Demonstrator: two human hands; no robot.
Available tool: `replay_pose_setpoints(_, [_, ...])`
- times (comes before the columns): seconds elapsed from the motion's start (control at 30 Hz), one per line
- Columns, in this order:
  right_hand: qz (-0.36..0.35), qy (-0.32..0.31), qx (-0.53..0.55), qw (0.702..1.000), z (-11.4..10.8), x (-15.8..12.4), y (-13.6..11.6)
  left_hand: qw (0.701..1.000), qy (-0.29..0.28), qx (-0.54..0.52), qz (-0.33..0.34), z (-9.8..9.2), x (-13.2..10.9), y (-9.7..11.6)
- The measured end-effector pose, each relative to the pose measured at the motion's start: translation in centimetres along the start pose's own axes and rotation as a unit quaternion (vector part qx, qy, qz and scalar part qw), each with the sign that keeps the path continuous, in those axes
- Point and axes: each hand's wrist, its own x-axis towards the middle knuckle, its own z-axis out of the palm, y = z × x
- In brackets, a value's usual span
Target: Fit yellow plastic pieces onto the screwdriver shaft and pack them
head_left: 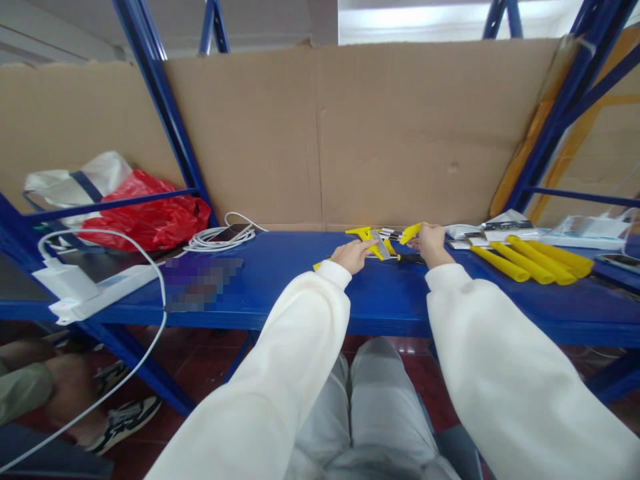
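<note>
Both my arms in white sleeves reach over a blue shelf (300, 280). My left hand (351, 255) is closed on a yellow scraper (369, 241) with a flat metal blade at its tip. My right hand (433, 244) is closed on a short yellow piece (411, 232), held just right of the blade. Small dark and white parts (391, 233) lie on the shelf behind the two hands.
Several yellow handles (530, 259) lie in a row to the right, with plastic packets (500, 228) behind them. A coiled white cable (220, 239), a phone, a red bag (150, 217) and a white power strip (85, 290) sit left. Cardboard backs the shelf. Another person's leg shows bottom left.
</note>
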Motion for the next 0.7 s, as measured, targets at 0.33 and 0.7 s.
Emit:
replay_pose_setpoints(0.33, [0.012,-0.236,0.005,0.972,-0.3,-1.3,-1.3,1.000,-0.004,0.027,0.002,0.0,0.0,-0.1])
replay_pose_setpoints(0.7, [0.036,-0.246,0.065,0.966,0.0,-2.4,-1.7,0.998,-0.032,0.044,-0.017,-0.2,0.0,0.2])
